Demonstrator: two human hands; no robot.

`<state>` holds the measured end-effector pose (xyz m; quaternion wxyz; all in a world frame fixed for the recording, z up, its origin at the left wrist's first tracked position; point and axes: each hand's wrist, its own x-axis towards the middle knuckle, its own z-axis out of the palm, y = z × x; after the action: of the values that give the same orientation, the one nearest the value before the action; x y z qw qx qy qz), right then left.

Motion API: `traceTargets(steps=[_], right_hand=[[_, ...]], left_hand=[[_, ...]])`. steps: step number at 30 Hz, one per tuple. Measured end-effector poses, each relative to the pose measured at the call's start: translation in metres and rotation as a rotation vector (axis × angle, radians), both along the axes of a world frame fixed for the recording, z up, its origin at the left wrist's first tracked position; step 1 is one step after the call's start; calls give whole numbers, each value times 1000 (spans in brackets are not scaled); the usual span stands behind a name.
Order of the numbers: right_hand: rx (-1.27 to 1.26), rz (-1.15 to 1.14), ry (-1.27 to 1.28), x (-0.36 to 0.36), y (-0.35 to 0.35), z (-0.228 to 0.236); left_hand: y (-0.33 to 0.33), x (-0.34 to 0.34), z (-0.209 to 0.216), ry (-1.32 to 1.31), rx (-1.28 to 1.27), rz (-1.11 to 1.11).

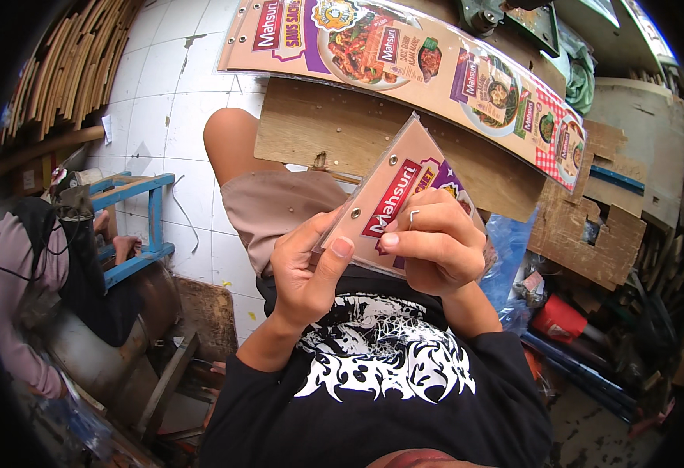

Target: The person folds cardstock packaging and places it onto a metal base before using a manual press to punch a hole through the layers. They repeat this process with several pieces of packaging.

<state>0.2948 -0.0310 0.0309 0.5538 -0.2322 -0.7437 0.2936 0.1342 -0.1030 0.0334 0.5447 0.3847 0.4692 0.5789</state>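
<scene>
A printed sheet (388,183) with a beige ground, a red label and purple print rises in front of me, its pointed corner up. Two metal eyelets sit along its left margin, and a clear plastic edge shows there. My left hand (307,269) grips this left edge, thumb on the printed face and fingers behind. Over the lower right of the same face lies my right hand (439,242), fingers curled and tips pinched together. Whatever is between those fingertips is too small to make out. A silvery ring shows on that hand.
A long printed banner (412,58) with food pictures and eyelets lies on a wooden bench (318,129). A black metal machine (505,15) stands behind it. At left are a blue frame (155,226), another person's sleeve (18,288) and stacked wood strips (69,62). Cut boards (591,234) lie right.
</scene>
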Motion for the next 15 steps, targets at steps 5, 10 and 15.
traceTargets(steps=[5,10,15], right_hand=[[-51,-111,-34,13,-5,-1],[-179,-172,-22,22,-15,10],[-231,-226,-64,28,-32,19]], left_hand=[[0,-2,-11,-19,-39,0],[-2,-13,-18,-204,-170,108],[-4,-35,-30,-358,-198,145]])
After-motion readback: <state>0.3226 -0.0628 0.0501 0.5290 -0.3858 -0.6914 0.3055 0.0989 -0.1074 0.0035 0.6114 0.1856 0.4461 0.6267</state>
